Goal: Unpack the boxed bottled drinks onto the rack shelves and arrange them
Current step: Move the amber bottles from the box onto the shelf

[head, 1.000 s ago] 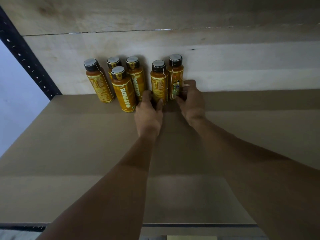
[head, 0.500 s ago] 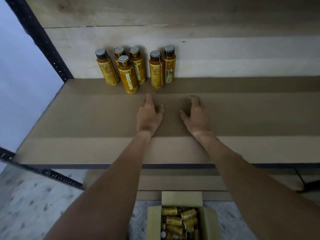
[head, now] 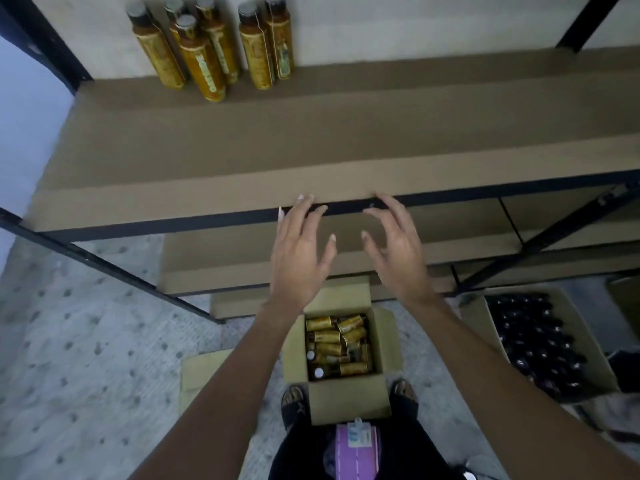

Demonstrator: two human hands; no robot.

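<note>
Several yellow bottles (head: 204, 57) with grey caps stand upright at the back left of the brown rack shelf (head: 311, 140), against the pale wall. My left hand (head: 299, 251) and my right hand (head: 394, 251) hover side by side in front of the shelf's front edge, fingers spread and relaxed, holding nothing. Below them on the floor sits an open cardboard box (head: 346, 398) with several more yellow bottles (head: 337, 344) lying inside, between my feet.
A second open carton (head: 595, 368) of dark-capped bottles stands on the floor at the right. Lower rack shelves (head: 214, 258) show under the top one. Black metal uprights (head: 585, 22) frame the rack. A flat piece of cardboard (head: 201, 372) lies left of the box.
Both hands let go of the two rightmost bottles and drew back from the shelf's rear to beyond its front edge. The view tilted down, bringing the box on the floor into sight.
</note>
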